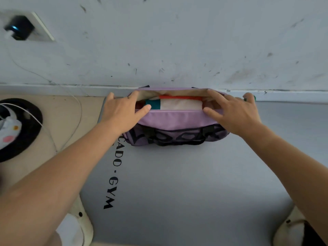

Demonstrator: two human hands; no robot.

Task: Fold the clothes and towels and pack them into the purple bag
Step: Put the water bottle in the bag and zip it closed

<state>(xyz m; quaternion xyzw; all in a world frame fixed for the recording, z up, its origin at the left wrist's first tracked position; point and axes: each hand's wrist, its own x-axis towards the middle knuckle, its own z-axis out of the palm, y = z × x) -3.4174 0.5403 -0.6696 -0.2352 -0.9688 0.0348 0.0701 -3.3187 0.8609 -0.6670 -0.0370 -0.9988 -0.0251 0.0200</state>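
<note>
The purple bag lies on a grey mat against the wall, its top unzipped. Folded cloth fills the opening: white with a teal patch at the left and a red edge behind. My left hand sits at the bag's left end, fingers spread, thumb on the near rim and forefinger on the far rim. My right hand is at the right end in the same way, thumb on the near rim, fingers spread over the far rim. Black carry straps hang down the bag's front.
The grey mat carries black lettering along its left edge. A scuffed white wall rises right behind the bag. At the left, a black round object holds a white soft toy, with white cables. A wall socket with a black plug is upper left.
</note>
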